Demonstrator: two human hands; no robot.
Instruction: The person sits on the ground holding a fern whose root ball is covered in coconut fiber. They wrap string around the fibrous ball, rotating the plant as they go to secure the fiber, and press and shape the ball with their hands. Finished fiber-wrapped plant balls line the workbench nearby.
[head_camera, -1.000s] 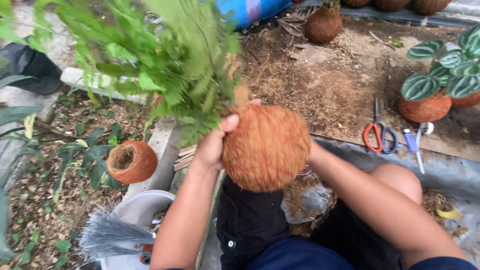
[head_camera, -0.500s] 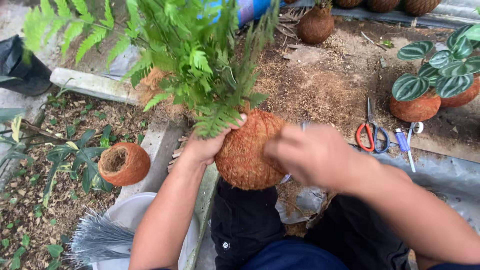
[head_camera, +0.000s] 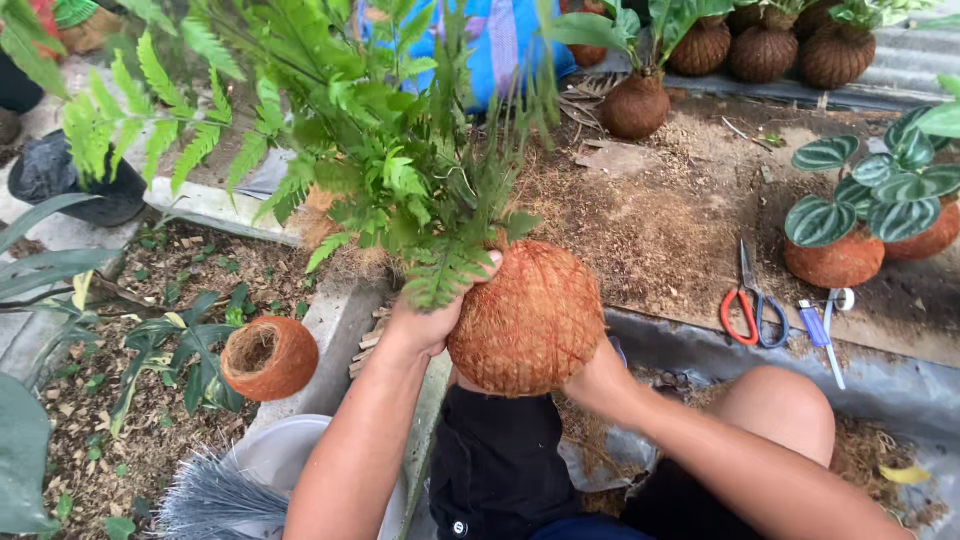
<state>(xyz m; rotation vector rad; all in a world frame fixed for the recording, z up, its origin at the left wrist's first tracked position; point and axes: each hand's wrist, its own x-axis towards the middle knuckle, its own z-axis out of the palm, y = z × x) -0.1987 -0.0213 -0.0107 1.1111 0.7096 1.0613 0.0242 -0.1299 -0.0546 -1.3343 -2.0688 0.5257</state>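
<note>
above my lap i see the fern (head_camera: 370, 150) spreading widest, its fronds rising from the coir-wrapped ball (head_camera: 527, 320) held up between both hands. my left hand (head_camera: 428, 318) has its grip clamped on the ball's upper left side, thumb over the top edge. my right hand (head_camera: 592, 380) cups the ball's lower right, grip pressed around it. an empty coir shell (head_camera: 268, 357) lies on the soil, and red-handled scissors (head_camera: 748, 310) rest on the ground.

R hand (head_camera: 598, 385) is dropping from the front of the coir ball (head_camera: 527, 318) to its lower right side, now cupping underneath; ball is showing fully, w/ more fern (head_camera: 390, 160) in view.
</note>
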